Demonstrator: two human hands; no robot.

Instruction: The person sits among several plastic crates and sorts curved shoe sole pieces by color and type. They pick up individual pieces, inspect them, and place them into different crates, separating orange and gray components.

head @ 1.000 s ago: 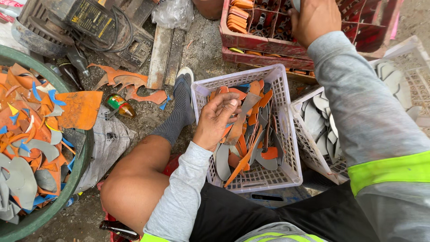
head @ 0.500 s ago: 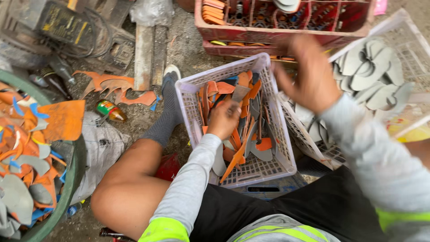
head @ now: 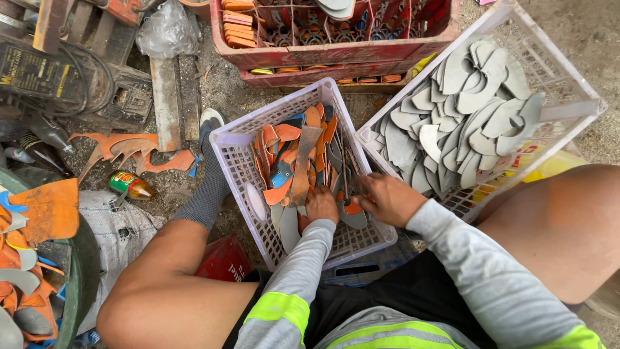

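Sorting step: left hand (head: pixel 321 205) and right hand (head: pixel 387 197) both curled, gripping offcuts (head: pixel 294 161) in lilac crate (head: pixel 232 161); next needs a clean lift-out.

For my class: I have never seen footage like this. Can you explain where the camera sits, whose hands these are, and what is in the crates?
The camera is worn on a person's head and looks down, so you see their own arms, bare knees and the ground. Both hands reach into a pale lilac plastic crate between the legs: the left hand and right hand rest among orange and grey cut pieces, flat curved scraps. Whether either hand grips a piece cannot be told. To the right, a white crate holds only grey pieces. Behind stands a red crate. On the ground to the left lies a small bottle.
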